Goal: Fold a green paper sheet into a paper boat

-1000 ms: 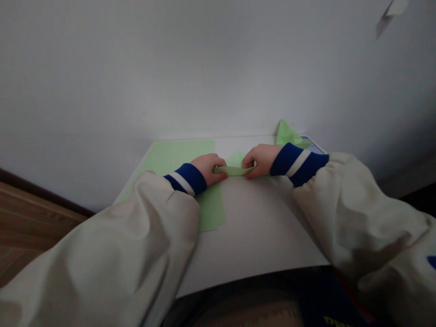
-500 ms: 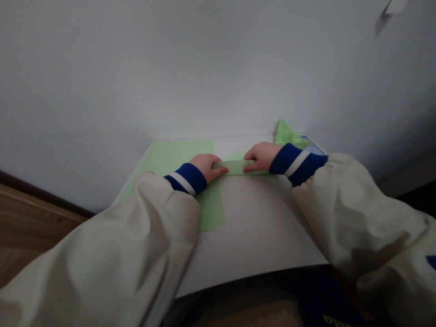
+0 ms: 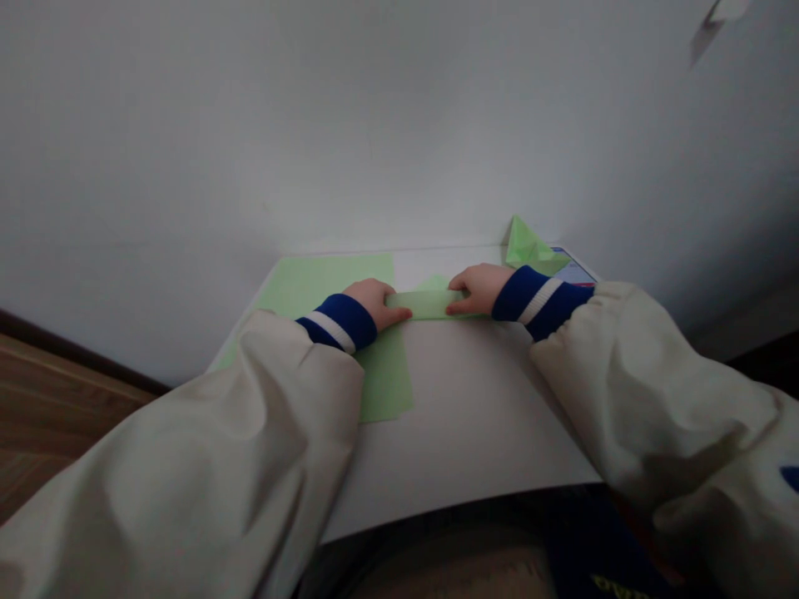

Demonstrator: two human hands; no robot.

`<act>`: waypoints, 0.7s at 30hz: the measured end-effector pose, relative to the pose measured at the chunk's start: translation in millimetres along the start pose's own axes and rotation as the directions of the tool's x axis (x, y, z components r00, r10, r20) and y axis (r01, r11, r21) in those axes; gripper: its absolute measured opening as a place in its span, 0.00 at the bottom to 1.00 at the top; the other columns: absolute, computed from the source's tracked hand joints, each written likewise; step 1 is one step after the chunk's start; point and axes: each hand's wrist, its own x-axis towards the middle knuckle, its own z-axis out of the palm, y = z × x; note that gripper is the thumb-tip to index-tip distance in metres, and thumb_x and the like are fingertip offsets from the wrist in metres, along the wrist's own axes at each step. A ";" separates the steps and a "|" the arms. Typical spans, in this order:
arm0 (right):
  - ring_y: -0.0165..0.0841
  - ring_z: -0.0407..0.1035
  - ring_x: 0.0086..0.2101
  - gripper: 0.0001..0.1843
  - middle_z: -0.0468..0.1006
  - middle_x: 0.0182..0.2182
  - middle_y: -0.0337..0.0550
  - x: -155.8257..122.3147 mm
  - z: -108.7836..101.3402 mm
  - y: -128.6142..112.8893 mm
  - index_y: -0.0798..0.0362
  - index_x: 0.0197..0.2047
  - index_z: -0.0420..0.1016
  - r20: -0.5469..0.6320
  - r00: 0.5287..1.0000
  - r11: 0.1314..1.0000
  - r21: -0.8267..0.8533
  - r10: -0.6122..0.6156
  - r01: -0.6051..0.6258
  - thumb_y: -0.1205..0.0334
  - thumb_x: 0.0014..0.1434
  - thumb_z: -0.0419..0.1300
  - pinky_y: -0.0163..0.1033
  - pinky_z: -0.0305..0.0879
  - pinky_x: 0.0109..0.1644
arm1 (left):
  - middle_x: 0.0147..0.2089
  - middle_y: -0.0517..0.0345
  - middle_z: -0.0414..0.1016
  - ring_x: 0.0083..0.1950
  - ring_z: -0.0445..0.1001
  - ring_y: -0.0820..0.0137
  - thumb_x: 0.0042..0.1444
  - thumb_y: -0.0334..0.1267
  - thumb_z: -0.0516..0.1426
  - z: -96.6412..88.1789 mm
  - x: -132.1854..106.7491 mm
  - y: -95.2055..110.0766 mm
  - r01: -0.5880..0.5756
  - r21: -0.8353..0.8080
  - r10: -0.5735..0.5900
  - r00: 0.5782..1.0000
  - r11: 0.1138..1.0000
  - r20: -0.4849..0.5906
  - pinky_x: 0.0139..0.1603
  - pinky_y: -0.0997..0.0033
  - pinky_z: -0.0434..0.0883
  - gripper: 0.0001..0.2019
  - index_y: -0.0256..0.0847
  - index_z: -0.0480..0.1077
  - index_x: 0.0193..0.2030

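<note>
Between my two hands a folded strip of green paper [image 3: 429, 305] stretches across the white table. My left hand [image 3: 373, 304] grips its left end, thumb toward me and fingers behind. The right end is pinched the same way by my right hand [image 3: 479, 289]. Behind the strip, a pale green paper piece [image 3: 435, 283] peeks out, its lower part hidden. Larger green sheets [image 3: 387, 383] lie under and around my left forearm, overlapping slightly.
A folded green paper shape [image 3: 529, 249] stands at the back right, on or beside a flat blue-and-white item [image 3: 574, 270]. The table [image 3: 474, 416] meets a pale wall [image 3: 374, 125] at the back. Wooden furniture [image 3: 56, 408] is at the left.
My left hand has shifted slightly left along the paper strip, so a little more of it shows between my hands. My right hand has barely moved.
</note>
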 end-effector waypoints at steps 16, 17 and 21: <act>0.34 0.68 0.29 0.21 0.78 0.29 0.49 0.8 4.2 2.5 0.56 0.38 0.77 0.011 1.000 1.000 0.014 0.014 -0.014 0.47 0.52 0.55 0.36 0.54 0.30 | 0.19 0.56 0.65 0.25 0.65 0.68 0.47 0.58 0.51 -12.4 6.2 -17.3 0.044 0.200 -0.071 0.989 0.979 0.133 0.28 0.70 0.58 0.23 0.38 0.71 0.23; 0.34 0.68 0.29 0.22 0.78 0.29 0.49 0.7 4.4 2.6 0.56 0.38 0.77 0.011 1.000 1.000 0.013 0.014 -0.014 0.47 0.52 0.55 0.36 0.54 0.30 | 0.19 0.56 0.65 0.25 0.65 0.68 0.47 0.58 0.51 -12.7 6.3 -17.4 0.041 0.207 -0.070 0.988 0.978 0.136 0.27 0.71 0.58 0.23 0.38 0.71 0.22; 0.34 0.68 0.29 0.22 0.78 0.30 0.48 0.3 5.0 3.4 0.57 0.39 0.77 0.016 1.000 1.000 0.018 0.002 -0.002 0.47 0.52 0.54 0.36 0.54 0.30 | 0.17 0.58 0.62 0.22 0.62 0.71 0.47 0.57 0.52 -13.1 6.4 -18.0 0.022 0.205 -0.049 0.991 0.978 0.128 0.25 0.71 0.57 0.22 0.40 0.66 0.18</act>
